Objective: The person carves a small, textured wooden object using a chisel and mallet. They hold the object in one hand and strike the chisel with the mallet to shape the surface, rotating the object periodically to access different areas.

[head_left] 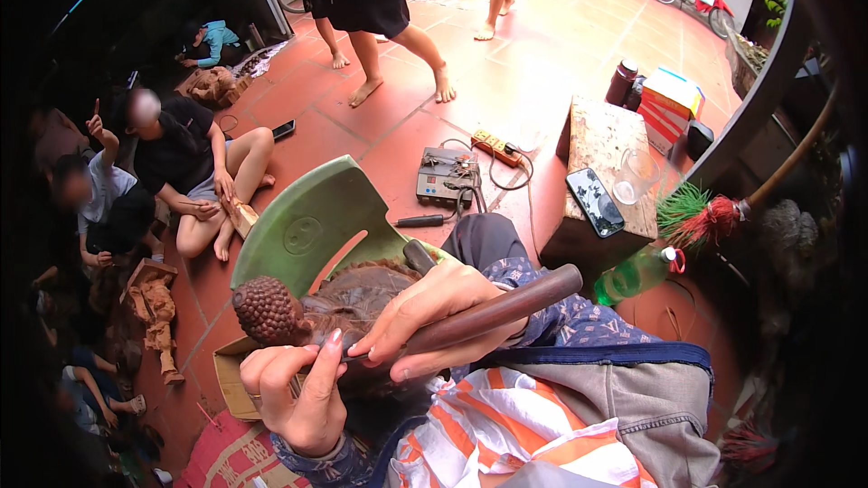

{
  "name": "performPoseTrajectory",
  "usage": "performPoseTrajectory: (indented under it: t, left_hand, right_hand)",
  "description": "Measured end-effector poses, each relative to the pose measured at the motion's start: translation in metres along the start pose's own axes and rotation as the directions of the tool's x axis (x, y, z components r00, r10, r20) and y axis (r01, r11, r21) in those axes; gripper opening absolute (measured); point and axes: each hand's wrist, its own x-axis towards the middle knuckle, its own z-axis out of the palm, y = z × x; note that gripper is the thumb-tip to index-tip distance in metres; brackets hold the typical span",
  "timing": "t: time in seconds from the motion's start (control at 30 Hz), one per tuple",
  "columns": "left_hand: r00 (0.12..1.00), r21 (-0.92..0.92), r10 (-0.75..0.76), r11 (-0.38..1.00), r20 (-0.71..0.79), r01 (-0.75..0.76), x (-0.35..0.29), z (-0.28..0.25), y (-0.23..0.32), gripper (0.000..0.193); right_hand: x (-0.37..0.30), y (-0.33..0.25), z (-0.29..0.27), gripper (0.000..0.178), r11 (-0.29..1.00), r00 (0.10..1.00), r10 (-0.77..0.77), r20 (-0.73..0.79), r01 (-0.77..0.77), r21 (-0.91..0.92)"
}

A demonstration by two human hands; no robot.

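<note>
A dark carved wooden figure [362,285] lies in front of me, its knobbly round head [267,310] pointing left. My right hand [438,303] grips a slim tool with a long, dark wooden handle [506,310]; the handle slants up to the right. Its thin dark tip reaches left toward the figure's head, close to my left thumb. My left hand [303,402] is closed beside the head, thumb raised and fingers curled. What those fingers hold, if anything, is hidden. A striped orange and white cloth [506,425] covers my lap.
A green plastic chair [307,208] stands just beyond the figure. On the tiled floor lie a grey control box [448,176] and a power strip [495,147] with cables. To the right, a wooden block [606,131] bears a phone [595,202]. People sit at left; others walk ahead.
</note>
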Motion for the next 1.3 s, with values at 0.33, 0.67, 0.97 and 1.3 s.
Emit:
performPoseTrajectory:
  t: [0.33, 0.67, 0.97, 1.3]
  left_hand:
    - [0.97, -0.12, -0.197, 0.976, -0.141, 0.18, -0.007, 0.016, 0.016, 0.014]
    - [0.812, -0.148, -0.442, 0.896, -0.381, 0.418, -0.019, 0.021, -0.019, 0.087]
    - [0.78, -0.351, -0.619, 0.753, -0.092, 0.556, -0.016, 0.037, -0.023, 0.083]
    - [0.796, -0.337, -0.591, 0.781, -0.128, 0.526, -0.016, 0.04, -0.025, 0.081]
  right_hand:
    - [0.022, 0.001, 0.01, 0.01, 0.991, 0.987, 0.132, -0.089, -0.131, 0.024]
    - [0.054, 0.014, 0.009, 0.01, 0.986, 0.953, 0.103, -0.285, -0.062, 0.152]
    - [0.073, 0.036, 0.009, 0.01, 0.999, 0.984, -0.019, -0.177, 0.024, 0.025]
    - [0.078, 0.036, 0.01, 0.006, 0.997, 0.987, -0.077, -0.141, 0.078, 0.007]
